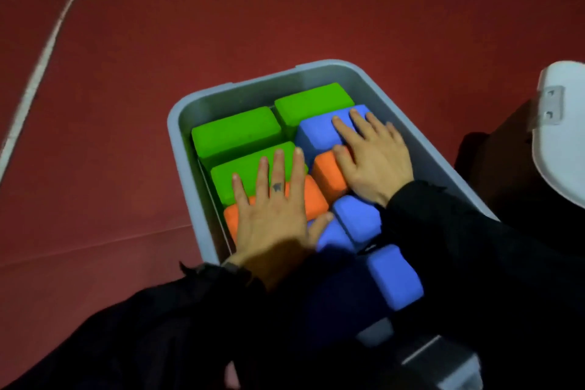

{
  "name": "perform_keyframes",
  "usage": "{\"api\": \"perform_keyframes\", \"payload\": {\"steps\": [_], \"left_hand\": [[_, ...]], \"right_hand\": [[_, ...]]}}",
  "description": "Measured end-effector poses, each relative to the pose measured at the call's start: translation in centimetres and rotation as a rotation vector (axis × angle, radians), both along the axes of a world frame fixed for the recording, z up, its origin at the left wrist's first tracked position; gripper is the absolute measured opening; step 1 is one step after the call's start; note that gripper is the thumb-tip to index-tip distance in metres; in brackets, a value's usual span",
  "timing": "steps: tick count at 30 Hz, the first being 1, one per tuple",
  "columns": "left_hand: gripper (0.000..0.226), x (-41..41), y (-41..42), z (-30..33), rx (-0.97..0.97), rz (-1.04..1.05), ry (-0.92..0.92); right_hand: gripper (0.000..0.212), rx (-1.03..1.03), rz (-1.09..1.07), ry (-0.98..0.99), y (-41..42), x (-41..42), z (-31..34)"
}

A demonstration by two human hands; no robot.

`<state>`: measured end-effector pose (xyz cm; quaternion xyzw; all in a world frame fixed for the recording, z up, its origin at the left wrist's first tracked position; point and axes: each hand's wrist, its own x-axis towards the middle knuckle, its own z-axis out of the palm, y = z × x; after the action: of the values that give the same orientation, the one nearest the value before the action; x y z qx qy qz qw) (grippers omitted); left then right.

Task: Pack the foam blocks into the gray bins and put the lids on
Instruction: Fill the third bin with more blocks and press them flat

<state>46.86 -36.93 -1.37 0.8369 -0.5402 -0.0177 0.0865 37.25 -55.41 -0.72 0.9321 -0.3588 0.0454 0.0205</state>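
Note:
A gray bin [180, 123] stands on the red floor, filled with foam blocks. Green blocks [235, 131] fill its far and left part; orange blocks [327, 176] and blue blocks [357, 218] lie nearer me. My left hand [272, 215] presses flat, fingers straight, on a green block and an orange block. Spread across a blue block [316, 134] and an orange one, my right hand [372, 155] lies flat too. Another blue block [397, 279] sits at the near end, partly hidden by my dark sleeves.
A white lid-like part with a gray latch [557, 136] shows at the right edge. White lines [44, 57] cross the red floor to the left and behind the bin. A dark object lies to the right of the bin.

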Motion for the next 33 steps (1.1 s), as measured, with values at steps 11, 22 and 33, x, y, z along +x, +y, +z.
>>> {"api": "perform_keyframes", "payload": {"steps": [11,22,33], "left_hand": [[0.127,-5.8,5.2,-0.6,0.116,-0.428,-0.069],[0.121,-6.1,5.5,0.0,0.131,-0.352,-0.033],[0.114,-5.0,5.0,-0.2,0.128,-0.343,-0.077]], "right_hand": [[0.075,0.379,0.069,-0.094,-1.3,-2.4,1.6],[0.132,0.068,0.518,0.338,2.2,-15.8,0.3],[0.114,0.043,0.485,0.187,1.8,-15.3,-0.4]]}}
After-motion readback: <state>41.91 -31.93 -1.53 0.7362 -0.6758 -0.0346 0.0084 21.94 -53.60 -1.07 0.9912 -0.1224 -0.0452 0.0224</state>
